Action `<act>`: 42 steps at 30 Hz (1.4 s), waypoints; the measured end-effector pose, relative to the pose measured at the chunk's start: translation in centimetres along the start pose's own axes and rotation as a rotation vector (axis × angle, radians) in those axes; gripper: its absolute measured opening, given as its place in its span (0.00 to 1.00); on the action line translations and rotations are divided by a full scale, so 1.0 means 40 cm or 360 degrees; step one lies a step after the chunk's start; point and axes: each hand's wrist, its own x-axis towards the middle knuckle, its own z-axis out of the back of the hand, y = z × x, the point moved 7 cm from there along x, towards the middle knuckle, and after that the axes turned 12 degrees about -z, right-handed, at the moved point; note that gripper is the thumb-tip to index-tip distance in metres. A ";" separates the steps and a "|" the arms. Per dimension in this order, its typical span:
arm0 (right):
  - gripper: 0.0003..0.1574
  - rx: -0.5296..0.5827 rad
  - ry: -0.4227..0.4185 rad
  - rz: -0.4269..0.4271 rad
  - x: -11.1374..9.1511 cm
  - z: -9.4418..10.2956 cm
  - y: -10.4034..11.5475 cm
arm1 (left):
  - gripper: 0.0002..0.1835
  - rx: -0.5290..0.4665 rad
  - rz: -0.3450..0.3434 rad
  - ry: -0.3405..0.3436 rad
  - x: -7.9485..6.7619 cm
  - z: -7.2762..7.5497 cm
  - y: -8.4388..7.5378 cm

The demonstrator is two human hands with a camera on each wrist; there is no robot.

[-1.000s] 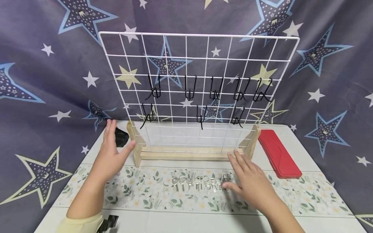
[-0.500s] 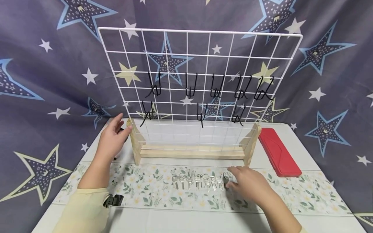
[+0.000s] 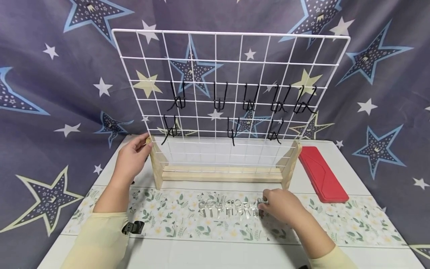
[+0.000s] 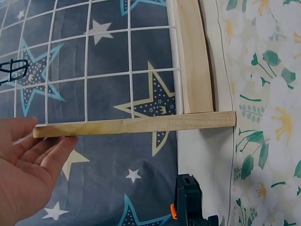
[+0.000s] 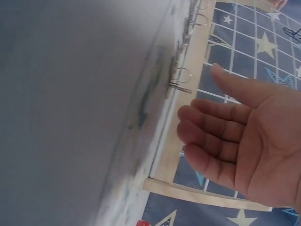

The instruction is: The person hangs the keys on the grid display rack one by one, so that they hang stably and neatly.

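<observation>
A white wire grid (image 3: pixel 231 33) stands upright in a wooden stand, with several black hooks (image 3: pixel 179 101) hanging on it. My left hand (image 3: pixel 130 158) grips the upper end of the stand's left side piece (image 4: pixel 136 124), thumb and fingers on opposite sides of the wood. In front of the stand, several keys with rings (image 3: pixel 238 209) lie in a row on a floral strip. My right hand (image 3: pixel 283 205) is over the right end of that row. In the right wrist view, its fingers are loosely bent, and the thumb stands apart near a ringed key (image 5: pixel 181 88), holding nothing visible.
A red case (image 3: pixel 324 175) lies right of the stand. Left of it, partly hidden by my left hand in the head view, is a black object (image 4: pixel 189 202) with an orange part. The floral strip (image 3: pixel 352 224) crosses the white table (image 3: pixel 201 256). A starry curtain (image 3: pixel 80 63) hangs behind.
My left hand has moved right and taken hold of the stand's left side piece. My right hand has come down from the stand's base toward the rightmost key, its fingers bending.
</observation>
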 end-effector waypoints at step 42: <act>0.09 0.0025 -0.0098 -0.0003 0.023 0.007 -0.003 | 0.23 0.0002 -0.0029 -0.0009 0.018 -0.002 -0.003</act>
